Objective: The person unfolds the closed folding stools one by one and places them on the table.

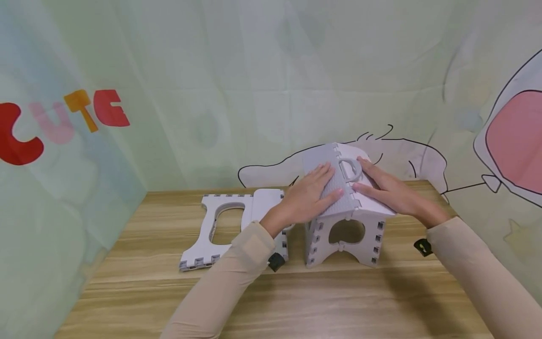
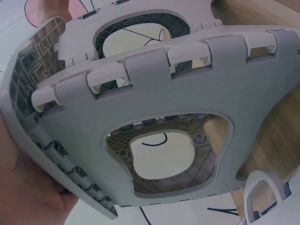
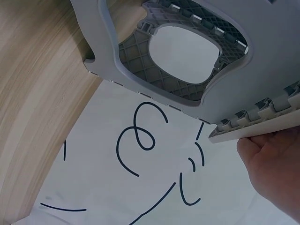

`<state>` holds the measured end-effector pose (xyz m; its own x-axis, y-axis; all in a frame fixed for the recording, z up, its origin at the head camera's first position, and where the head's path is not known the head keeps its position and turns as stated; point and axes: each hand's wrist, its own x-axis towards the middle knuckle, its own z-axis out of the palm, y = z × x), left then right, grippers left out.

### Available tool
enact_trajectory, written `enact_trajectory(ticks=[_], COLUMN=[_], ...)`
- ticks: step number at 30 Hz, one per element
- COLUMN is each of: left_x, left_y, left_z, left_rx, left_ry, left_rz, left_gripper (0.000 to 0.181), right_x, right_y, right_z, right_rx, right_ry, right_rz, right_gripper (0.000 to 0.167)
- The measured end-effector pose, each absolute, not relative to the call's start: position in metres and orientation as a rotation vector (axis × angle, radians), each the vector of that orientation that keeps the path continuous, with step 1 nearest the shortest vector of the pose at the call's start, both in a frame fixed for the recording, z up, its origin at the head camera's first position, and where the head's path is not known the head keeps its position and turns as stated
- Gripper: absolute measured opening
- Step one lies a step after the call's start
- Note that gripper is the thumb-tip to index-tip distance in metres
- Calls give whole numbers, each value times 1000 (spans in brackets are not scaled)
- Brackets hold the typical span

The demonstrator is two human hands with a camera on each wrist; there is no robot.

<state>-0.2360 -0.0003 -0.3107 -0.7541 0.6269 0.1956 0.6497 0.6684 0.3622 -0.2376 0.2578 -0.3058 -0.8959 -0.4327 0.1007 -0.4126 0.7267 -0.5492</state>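
My left grip (image 1: 306,197) and right grip (image 1: 391,190) emerge bare from plain, snug beige sleeves (image 1: 487,278). A squarish bulge (image 1: 254,244) marks the left one; small black pieces (image 1: 276,262) show beside both.

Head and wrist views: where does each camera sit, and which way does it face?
Head: on the head, facing forward and down at the stool; left hand, right hand and both sleeves show.
Left wrist: on that wrist, facing the stool's side; left hand at the left edge, a patch of skin up top.
Right wrist: on that wrist, facing the stool and backdrop; right hand at lower right.
Shared: both wrist views show the stool and wooden table.
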Motion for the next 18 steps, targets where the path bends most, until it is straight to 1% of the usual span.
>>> enact_trajectory(ticks=[18], left_x=[-235], left_y=[5], left_z=[-306], left_rx=[-1077], left_ry=[-2847], left_rz=[-497], left_gripper=[71], right_x=[-238], right_y=[261], right_z=[-301], right_rx=[-687], right_ry=[2949], right_rz=[-761], right_gripper=[83])
